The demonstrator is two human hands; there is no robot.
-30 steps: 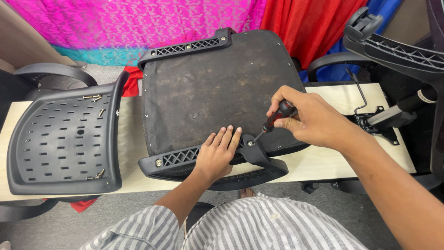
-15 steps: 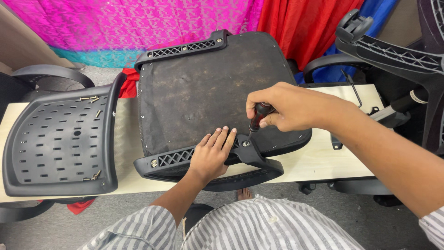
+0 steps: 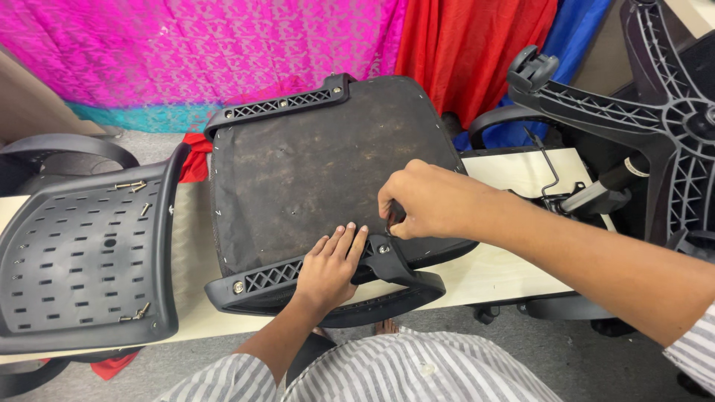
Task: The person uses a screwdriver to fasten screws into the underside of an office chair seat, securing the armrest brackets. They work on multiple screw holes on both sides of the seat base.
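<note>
The upturned black chair seat [image 3: 320, 171] lies across the pale counter [image 3: 514, 171], its near armrest bracket [image 3: 328, 286] toward the person. The left hand [image 3: 328, 269] presses flat, fingers together, on that bracket, while the right hand [image 3: 428, 199] is curled tight around a screwdriver handle [image 3: 395, 216] at the bracket's bolt. A perforated black backrest [image 3: 78, 260] with loose screws lies to the left, a star base [image 3: 663, 112] to the right.
</note>
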